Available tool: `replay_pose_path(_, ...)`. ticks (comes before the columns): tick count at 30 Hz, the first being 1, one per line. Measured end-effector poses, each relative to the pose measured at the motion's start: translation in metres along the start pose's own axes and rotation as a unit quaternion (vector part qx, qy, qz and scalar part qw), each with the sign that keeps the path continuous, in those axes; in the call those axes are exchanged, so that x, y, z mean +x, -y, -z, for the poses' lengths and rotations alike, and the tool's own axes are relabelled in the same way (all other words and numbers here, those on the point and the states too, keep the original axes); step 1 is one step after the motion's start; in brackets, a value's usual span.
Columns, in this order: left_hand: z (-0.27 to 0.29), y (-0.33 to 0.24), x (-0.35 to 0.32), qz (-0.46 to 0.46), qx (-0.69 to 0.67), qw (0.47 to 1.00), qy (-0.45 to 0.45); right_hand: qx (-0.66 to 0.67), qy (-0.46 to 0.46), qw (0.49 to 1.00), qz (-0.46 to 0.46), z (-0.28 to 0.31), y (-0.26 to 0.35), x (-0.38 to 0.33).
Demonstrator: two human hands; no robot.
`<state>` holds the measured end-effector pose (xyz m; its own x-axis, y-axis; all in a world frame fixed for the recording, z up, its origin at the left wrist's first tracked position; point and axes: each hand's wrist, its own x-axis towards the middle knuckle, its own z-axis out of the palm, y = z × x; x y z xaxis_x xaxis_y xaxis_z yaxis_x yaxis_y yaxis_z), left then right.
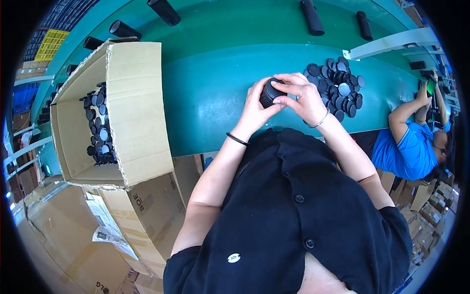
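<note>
My left hand (255, 105) is closed round a short-looking black cylinder (269, 93) with a ribbed side and a round, flat end facing up. On that end's right edge press the thumb and fingers of my right hand (303, 98), which is closed too. Whether the round end is a separate cap I cannot tell; the lower part of the cylinder is hidden by my hands. Just right of my right hand lies a pile of black round discs (338, 78), some showing a paler, shiny face.
An open cardboard box (142, 108) with more black discs (100, 127) stands at the left. Black tubes (312, 18) stand along the green belt (235, 24) beyond the table (205, 108). A white metal bar (391, 43) crosses at the right, where a co-worker in blue (411, 142) works.
</note>
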<state>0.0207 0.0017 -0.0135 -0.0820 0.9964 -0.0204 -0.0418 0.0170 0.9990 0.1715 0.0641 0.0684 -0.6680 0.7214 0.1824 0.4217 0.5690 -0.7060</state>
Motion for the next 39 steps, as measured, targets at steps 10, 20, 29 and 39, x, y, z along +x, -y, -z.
replay_pose_path(10,-0.007,-0.010,-0.004,-0.060,0.134,0.989,-0.025,-0.025,0.012,1.000,0.015,0.006,-0.002,-0.005)
replay_pose_path(20,-0.015,-0.011,-0.002,-0.074,0.128,0.988,-0.047,0.022,-0.005,1.000,-0.020,0.004,-0.006,-0.012)
replay_pose_path(29,-0.019,-0.014,-0.001,-0.083,0.152,0.982,-0.069,-0.029,0.038,0.999,-0.015,0.009,0.001,-0.006)
replay_pose_path(39,-0.011,-0.014,-0.005,-0.118,0.161,0.978,-0.058,-0.046,0.081,0.996,0.008,0.011,-0.005,-0.001)
